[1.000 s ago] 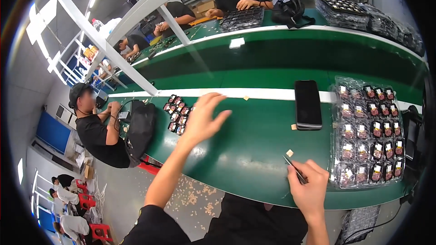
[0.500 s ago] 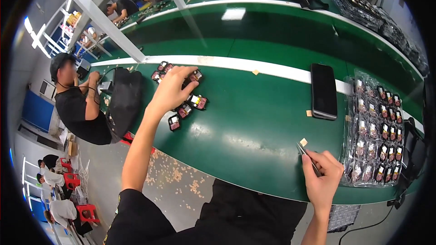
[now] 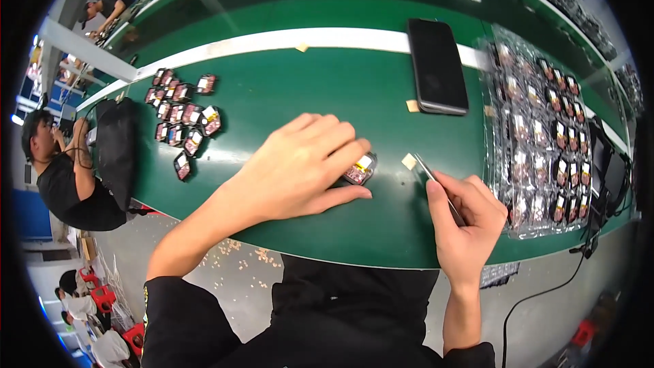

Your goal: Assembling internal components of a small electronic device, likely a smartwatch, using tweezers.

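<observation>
My left hand [image 3: 310, 167] lies low over the table with its fingers curled around a small black module [image 3: 360, 169] with a reddish face and a yellow-white label; the hand partly hides it. In my right hand [image 3: 466, 221] is a pair of metal tweezers [image 3: 439, 189], pinched between thumb and fingers. Their tips point at a small tan square piece [image 3: 409, 161] on the green table [image 3: 327, 88]; whether they touch it I cannot tell. Several similar modules [image 3: 178, 112] lie clustered at the left.
A black phone [image 3: 436, 68] rests toward the back, beside another tan piece [image 3: 412, 105]. Clear plastic trays [image 3: 519, 215] filled with modules stand at the right. A black bag [image 3: 114, 153] hangs at the left, near a seated person [image 3: 71, 180]. A white rail [image 3: 252, 42] runs along the back.
My left hand has come away from the module cluster toward the right, bringing one module near the tweezers. The view has shifted right. My right hand still grips the tweezers.
</observation>
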Demonstrator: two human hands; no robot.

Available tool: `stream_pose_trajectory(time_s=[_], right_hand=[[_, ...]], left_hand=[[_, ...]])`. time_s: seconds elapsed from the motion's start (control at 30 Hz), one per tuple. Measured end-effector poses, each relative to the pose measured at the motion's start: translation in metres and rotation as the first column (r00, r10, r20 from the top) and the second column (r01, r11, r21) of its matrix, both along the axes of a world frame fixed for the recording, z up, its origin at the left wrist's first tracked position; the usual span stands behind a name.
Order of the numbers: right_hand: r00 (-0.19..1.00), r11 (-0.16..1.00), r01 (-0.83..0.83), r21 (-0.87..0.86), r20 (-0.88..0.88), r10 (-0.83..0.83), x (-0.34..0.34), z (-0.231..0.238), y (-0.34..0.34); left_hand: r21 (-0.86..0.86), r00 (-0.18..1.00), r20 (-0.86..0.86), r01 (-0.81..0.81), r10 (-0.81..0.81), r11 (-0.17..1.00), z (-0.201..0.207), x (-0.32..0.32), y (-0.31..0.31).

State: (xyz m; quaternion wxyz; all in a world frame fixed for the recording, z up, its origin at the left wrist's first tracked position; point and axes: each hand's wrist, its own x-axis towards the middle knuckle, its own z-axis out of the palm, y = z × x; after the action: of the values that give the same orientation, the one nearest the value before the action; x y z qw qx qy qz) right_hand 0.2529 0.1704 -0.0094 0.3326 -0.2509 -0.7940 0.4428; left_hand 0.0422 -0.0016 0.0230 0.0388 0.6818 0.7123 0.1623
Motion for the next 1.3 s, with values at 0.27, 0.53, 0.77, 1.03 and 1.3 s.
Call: stream_pose_trajectory(time_s=[0.27, 0.53, 0.77, 1.03, 1.3], right_hand=[[1.0, 0.999, -0.025, -0.026, 0.006, 0.025, -0.003, -0.001, 0.003], [0.987, 0.984, -0.163, -0.069, -0.02, 0.162, 0.005, -0.001, 0.009], [0.948, 0.948, -0.318, -0.026, -0.014, 0.317, 0.003, -0.002, 0.008], [0.939, 0.942, -0.335, 0.033, 0.099, 0.33, -0.004, 0.0, 0.005], [0.948, 0.947, -0.308, 0.09, 0.113, 0.297, -0.002, 0.0, 0.004]], left_hand=[[0.085, 0.989, 0.148, -0.03, 0.017, 0.996, -0.016, -0.018, -0.001], [0.099, 0.96, 0.279, 0.009, -0.037, 0.995, -0.021, -0.017, 0.003], [0.092, 0.918, 0.386, 0.066, -0.097, 0.994, -0.026, -0.005, -0.002], [0.112, 0.92, 0.385, 0.027, -0.068, 0.993, -0.03, -0.005, 0.003], [0.083, 0.935, 0.35, 0.03, -0.057, 0.996, -0.023, -0.004, 0.006]])
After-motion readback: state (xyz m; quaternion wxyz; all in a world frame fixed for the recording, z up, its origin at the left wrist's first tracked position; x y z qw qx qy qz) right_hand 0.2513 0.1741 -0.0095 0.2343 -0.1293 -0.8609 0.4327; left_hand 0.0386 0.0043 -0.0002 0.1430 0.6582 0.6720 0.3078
